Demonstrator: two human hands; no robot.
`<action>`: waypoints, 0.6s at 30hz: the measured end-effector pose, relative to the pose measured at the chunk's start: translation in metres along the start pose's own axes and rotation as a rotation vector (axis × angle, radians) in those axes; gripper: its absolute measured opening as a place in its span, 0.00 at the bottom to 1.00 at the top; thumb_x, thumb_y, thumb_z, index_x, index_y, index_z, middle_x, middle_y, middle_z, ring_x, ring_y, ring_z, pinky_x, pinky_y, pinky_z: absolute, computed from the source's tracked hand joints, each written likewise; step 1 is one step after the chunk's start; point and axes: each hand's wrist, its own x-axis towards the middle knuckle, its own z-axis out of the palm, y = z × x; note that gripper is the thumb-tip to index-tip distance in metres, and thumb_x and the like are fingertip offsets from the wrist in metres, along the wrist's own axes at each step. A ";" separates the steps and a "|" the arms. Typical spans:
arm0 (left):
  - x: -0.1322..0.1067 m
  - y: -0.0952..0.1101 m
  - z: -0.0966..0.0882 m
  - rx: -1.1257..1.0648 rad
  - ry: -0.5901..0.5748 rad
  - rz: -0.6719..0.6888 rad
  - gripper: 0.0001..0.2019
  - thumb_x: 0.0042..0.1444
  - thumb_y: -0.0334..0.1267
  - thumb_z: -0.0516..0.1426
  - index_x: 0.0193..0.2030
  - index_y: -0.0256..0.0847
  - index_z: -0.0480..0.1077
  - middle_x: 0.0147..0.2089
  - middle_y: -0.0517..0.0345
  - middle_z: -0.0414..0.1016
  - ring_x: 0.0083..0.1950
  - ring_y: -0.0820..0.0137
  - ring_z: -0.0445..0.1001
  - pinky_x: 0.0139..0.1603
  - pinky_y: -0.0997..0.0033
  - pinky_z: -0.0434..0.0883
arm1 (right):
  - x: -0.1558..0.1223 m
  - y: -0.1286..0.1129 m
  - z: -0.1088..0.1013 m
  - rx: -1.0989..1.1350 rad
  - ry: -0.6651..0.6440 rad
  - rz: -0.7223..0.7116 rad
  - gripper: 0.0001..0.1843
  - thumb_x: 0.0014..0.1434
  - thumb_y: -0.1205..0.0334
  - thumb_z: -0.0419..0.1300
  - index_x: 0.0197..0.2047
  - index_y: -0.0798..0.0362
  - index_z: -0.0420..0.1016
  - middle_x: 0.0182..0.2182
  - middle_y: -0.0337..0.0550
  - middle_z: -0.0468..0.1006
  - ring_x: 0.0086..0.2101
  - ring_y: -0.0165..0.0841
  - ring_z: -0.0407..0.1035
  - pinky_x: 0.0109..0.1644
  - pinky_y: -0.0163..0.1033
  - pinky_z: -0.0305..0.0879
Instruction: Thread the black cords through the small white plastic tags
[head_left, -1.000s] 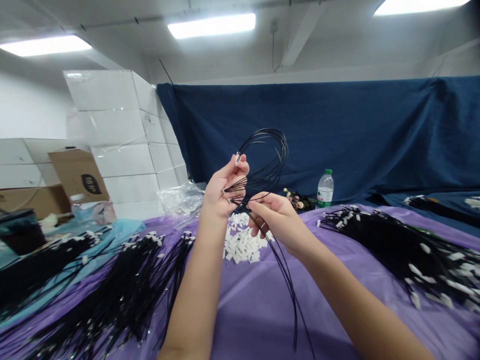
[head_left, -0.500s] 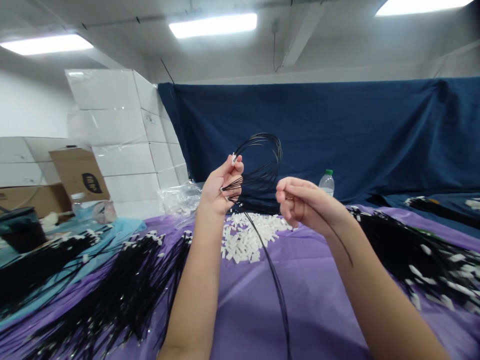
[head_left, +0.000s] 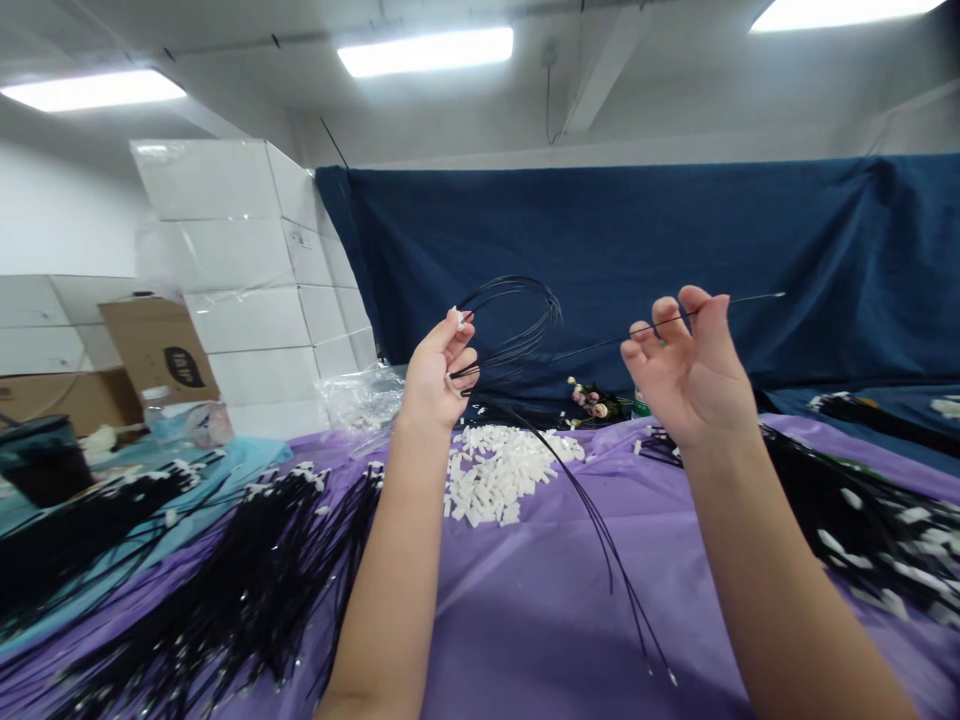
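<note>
My left hand (head_left: 439, 375) is raised above the table and closed on a looped bundle of thin black wires (head_left: 517, 325), with a small white connector (head_left: 456, 316) at its fingertips. Loose ends of that bundle hang down onto the purple cloth (head_left: 525, 620). My right hand (head_left: 690, 375) is lifted to the right, its fingers curled round a single black wire (head_left: 739, 302) that stretches from the bundle out to the right. A heap of small white connectors (head_left: 499, 475) lies on the cloth below both hands.
Piles of black wires with white ends lie left (head_left: 247, 580) and right (head_left: 840, 510) on the cloth. A blue curtain (head_left: 675, 260) hangs behind, with small flowers (head_left: 592, 400) at its foot. White boxes (head_left: 232, 280), a cardboard box (head_left: 157, 350) and a clear plastic bag (head_left: 360, 400) stand at the left.
My right hand left the bundle, rose and swung right, drawing one wire out sideways. The hanging wire ends swung to the right. My left hand stayed almost in place.
</note>
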 end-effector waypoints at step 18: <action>-0.013 -0.010 0.008 0.451 -0.245 0.107 0.10 0.54 0.42 0.60 0.35 0.37 0.75 0.35 0.57 0.69 0.14 0.89 0.52 0.12 0.80 0.42 | -0.039 0.005 0.037 -0.461 -0.156 -0.194 0.04 0.52 0.62 0.63 0.30 0.53 0.78 0.17 0.34 0.64 0.18 0.23 0.53 0.21 0.33 0.48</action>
